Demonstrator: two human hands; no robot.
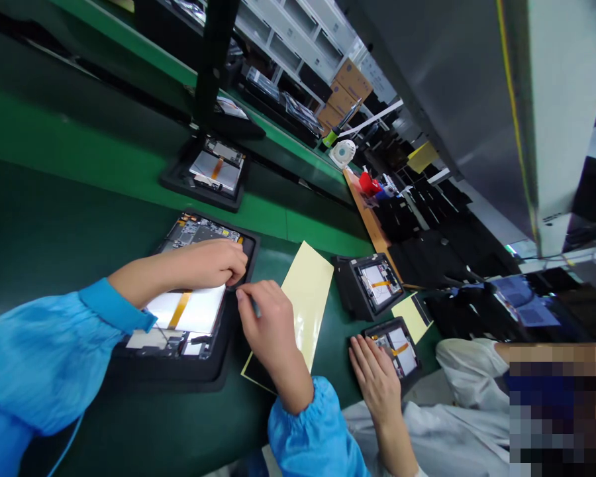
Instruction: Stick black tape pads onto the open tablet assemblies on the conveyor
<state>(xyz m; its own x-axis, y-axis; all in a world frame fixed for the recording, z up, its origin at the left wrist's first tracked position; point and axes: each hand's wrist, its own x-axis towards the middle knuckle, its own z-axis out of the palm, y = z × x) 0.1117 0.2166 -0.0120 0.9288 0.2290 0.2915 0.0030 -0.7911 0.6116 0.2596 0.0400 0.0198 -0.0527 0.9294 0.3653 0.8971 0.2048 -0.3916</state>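
Observation:
An opened tablet [198, 311] lies in a black foam tray [179, 376] in front of me, its circuit boards, silver battery and orange ribbon cable exposed. My left hand [211, 262] reaches across it, fingers curled together at the tray's right edge. Just beside those fingertips, my right hand [273, 321] has thumb and forefinger brought together. Whatever either hand pinches is too small or hidden to make out. Under and beyond my right wrist lies a pale yellow sheet [305, 298] on the green bench.
Another opened tablet [218, 165] rests in a tray farther back. To the right, a co-worker's hand [377, 377] touches a tablet [402, 351], with stacked trays [345, 288] behind it. A small white fan [344, 152] and cardboard boxes [347, 86] stand beyond. A grey panel [457, 79] hangs overhead.

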